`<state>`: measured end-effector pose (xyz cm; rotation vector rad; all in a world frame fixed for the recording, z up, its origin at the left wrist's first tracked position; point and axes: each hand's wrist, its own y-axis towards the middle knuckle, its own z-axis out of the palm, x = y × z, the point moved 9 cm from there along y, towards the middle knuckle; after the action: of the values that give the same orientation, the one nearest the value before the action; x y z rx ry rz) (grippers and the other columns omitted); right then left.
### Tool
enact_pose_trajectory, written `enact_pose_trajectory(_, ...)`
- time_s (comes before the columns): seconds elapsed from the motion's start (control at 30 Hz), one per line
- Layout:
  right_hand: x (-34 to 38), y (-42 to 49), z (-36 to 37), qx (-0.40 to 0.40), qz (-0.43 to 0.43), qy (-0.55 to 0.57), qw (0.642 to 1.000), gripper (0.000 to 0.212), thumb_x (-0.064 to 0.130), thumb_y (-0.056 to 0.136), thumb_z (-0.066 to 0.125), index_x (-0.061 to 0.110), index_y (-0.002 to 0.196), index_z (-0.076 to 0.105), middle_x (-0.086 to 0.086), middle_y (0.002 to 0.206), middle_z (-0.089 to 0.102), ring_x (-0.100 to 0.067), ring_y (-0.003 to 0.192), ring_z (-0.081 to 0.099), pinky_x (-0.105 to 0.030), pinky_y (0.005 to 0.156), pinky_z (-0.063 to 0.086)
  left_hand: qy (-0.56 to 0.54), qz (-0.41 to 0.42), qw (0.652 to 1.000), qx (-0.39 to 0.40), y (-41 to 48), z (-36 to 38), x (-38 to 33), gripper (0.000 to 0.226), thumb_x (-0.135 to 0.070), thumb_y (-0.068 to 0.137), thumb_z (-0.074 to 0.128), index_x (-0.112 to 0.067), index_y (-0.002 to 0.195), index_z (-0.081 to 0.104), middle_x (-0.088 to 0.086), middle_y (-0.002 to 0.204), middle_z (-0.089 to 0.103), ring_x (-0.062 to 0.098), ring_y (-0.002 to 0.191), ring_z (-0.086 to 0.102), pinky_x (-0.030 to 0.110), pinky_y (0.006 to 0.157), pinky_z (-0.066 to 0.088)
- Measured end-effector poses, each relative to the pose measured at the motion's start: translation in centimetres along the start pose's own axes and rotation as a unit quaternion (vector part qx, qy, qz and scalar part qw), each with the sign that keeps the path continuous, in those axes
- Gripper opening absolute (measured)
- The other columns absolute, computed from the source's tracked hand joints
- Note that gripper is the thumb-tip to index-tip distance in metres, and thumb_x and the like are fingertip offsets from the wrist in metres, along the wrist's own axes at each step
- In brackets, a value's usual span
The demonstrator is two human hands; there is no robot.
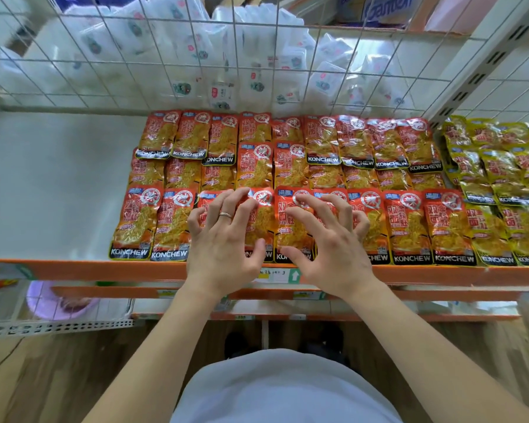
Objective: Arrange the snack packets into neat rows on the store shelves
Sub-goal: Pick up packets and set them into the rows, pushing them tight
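**Shelf block near tidy; front row under adjustment**

The shelf (58,184) is bare white on its left part and stocked from the middle rightward. Behind it, a wire mesh (135,56) holds back loose white packets (257,56).

The red snack packets (321,141) lie flat in three overlapping rows. I count nine in the back row and nine in the middle. The front row (406,227) looks like nine, though some are partly under the hands. The middle rows kink slightly at centre.

Yellow-green packets (501,178) adjoin on the right, also in three rows and cut off by the frame edge.

Judgement: mostly done, with only fine alignment left.

The left hand (223,239) and right hand (333,239) are both spread, with bent fingertips resting on the centre front packets and nothing grasped. There is one ring (225,214), on the left hand.
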<state>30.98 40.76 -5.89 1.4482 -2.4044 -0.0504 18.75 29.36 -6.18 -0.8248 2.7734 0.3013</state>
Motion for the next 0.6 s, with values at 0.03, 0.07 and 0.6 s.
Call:
enact_pose_trajectory(0.03, 0.00, 0.00, 0.01, 0.003, 0.003, -0.007, 1.000, 0.063, 0.068, 0.081, 0.053, 0.038, 0.137, 0.051, 0.013, 0.152, 0.039, -0.022, 0.140, 0.028, -0.052, 0.103, 0.023, 0.003, 0.000, 1.000, 0.004, 0.05, 0.05, 0.00, 0.062, -0.051, 0.079, 0.053, -0.029, 0.137, 0.043, -0.009, 0.152, 0.034, 0.017, 0.146, 0.026, 0.048, 0.111, 0.019)
enact_pose_trajectory(0.07, 0.00, 0.01, -0.02, 0.005, 0.008, -0.014, 1.000, 0.065, 0.068, 0.081, 0.052, 0.037, 0.139, 0.050, 0.013, 0.152, 0.039, -0.022, 0.140, 0.028, -0.054, 0.104, 0.023, 0.005, -0.003, 1.000, 0.007, 0.14, 0.10, 0.04, 0.063, -0.052, 0.079, 0.054, -0.029, 0.137, 0.043, -0.009, 0.151, 0.034, 0.017, 0.146, 0.026, 0.049, 0.112, 0.018)
enact_pose_trajectory(0.6, 0.88, -0.14, -0.31, -0.031, -0.009, -0.058, 0.998, 0.052, 0.059, 0.081, 0.056, 0.035, 0.127, 0.059, 0.009, 0.146, 0.047, -0.023, 0.135, 0.038, -0.050, 0.103, 0.020, 0.015, 0.023, 1.000, 0.007, 0.19, 0.38, -0.23, 0.059, -0.056, 0.079, 0.048, -0.041, 0.136, 0.043, -0.005, 0.147, 0.033, 0.025, 0.143, 0.027, 0.056, 0.114, 0.017)
